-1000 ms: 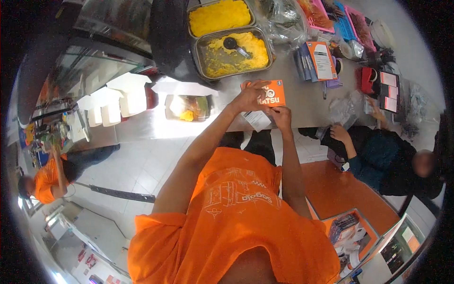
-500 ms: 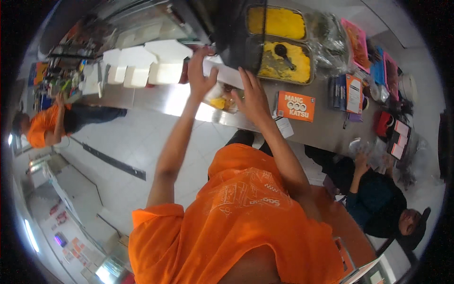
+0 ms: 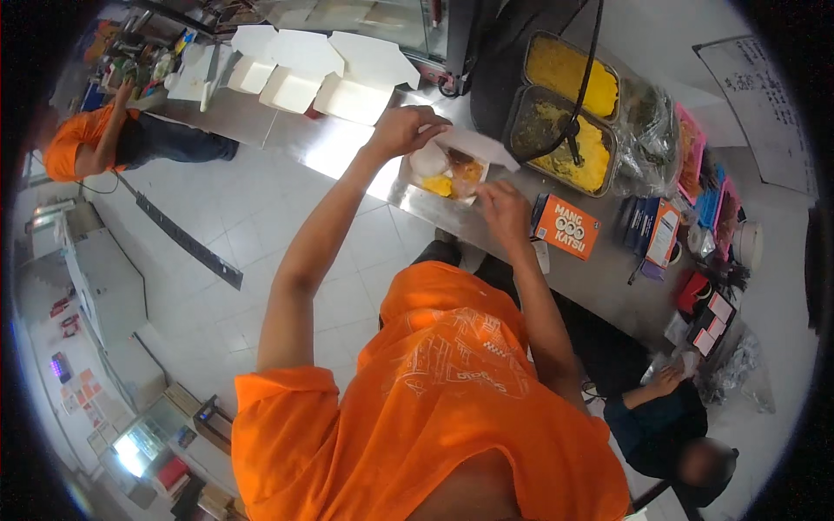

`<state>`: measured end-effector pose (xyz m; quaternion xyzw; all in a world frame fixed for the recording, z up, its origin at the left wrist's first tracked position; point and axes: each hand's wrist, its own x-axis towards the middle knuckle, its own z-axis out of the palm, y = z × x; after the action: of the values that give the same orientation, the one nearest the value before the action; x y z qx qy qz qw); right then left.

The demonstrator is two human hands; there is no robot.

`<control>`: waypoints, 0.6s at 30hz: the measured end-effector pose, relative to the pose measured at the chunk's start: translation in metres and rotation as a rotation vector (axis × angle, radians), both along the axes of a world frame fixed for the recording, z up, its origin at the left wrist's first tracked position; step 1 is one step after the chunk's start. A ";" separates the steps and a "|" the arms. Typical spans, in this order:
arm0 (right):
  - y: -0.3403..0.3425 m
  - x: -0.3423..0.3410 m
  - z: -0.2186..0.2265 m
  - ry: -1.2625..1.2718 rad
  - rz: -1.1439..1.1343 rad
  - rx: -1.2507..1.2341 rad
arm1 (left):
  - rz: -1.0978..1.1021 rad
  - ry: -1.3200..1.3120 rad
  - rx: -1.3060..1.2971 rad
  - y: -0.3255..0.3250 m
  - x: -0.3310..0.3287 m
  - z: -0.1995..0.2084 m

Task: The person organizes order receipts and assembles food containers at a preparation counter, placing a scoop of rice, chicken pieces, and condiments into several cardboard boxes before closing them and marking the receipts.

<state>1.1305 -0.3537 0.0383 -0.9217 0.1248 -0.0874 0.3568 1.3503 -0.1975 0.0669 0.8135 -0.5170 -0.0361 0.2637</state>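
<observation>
A white paper food box (image 3: 407, 184) stands at the edge of the metal counter, its lid (image 3: 478, 146) raised at the far side. Inside are white rice (image 3: 429, 161), a yellow food (image 3: 437, 185) and brown, saucy pieces (image 3: 465, 168). My left hand (image 3: 408, 132) is closed, its fingertips pinching the lid's left end. With bent fingers pressed together, my right hand (image 3: 506, 213) grips the box's right side; the exact contact is partly hidden.
Several open white boxes (image 3: 352, 97) stand far left. Behind right are trays of yellow food (image 3: 591, 165), one with a dark-handled utensil. An orange box (image 3: 565, 227) sits to the right. One co-worker (image 3: 95, 143) stands far left, another (image 3: 660, 417) at right.
My hands, spread over the lid before, have closed at the food box's left and right sides. The lid has tilted up, showing more food. The view has shifted.
</observation>
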 end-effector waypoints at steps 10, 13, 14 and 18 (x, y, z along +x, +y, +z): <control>0.021 -0.001 -0.014 -0.050 0.078 -0.136 | -0.090 0.242 0.090 0.029 -0.013 0.002; 0.013 0.001 0.005 -0.071 0.103 -0.001 | -0.202 0.265 0.194 0.051 -0.013 -0.034; 0.011 0.002 0.017 -0.110 0.079 0.081 | -0.196 0.264 0.193 0.052 -0.014 -0.033; 0.001 0.050 0.009 -0.015 0.285 -0.330 | -0.171 0.037 0.301 0.039 -0.023 -0.053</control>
<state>1.1808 -0.3523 0.0474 -0.9753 -0.0255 -0.0620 0.2106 1.3277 -0.1580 0.0137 0.7961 -0.5681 -0.1505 0.1446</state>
